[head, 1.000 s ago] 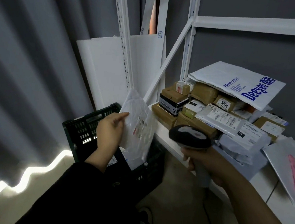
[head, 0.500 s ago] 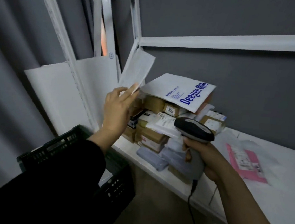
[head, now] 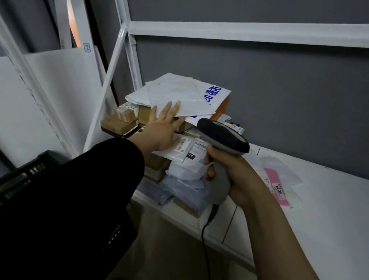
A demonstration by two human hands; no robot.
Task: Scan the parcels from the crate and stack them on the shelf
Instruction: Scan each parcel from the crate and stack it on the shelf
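A white mailer parcel (head: 178, 97) lies flat on top of the parcel pile (head: 186, 153) at the shelf's left end, over a larger white bag with blue lettering (head: 214, 95). My left hand (head: 163, 127) reaches out with straight fingers, the fingertips touching the mailer's near edge. My right hand (head: 227, 172) grips the grey handheld barcode scanner (head: 223, 138) by its handle, in front of the pile; its cable hangs down. The dark crate (head: 20, 174) sits low at the left, mostly hidden by my black sleeve.
The white shelf board (head: 328, 219) stretches to the right, with a pink-and-clear bagged parcel (head: 278, 183) on it. White uprights and a diagonal brace (head: 108, 84) stand left of the pile. A white panel (head: 49, 96) leans behind the crate.
My left hand carried the white mailer up from the crate and laid it on top of the pile; the fingers went from pinching it to lying straight at its edge. The scanner hand stayed in place.
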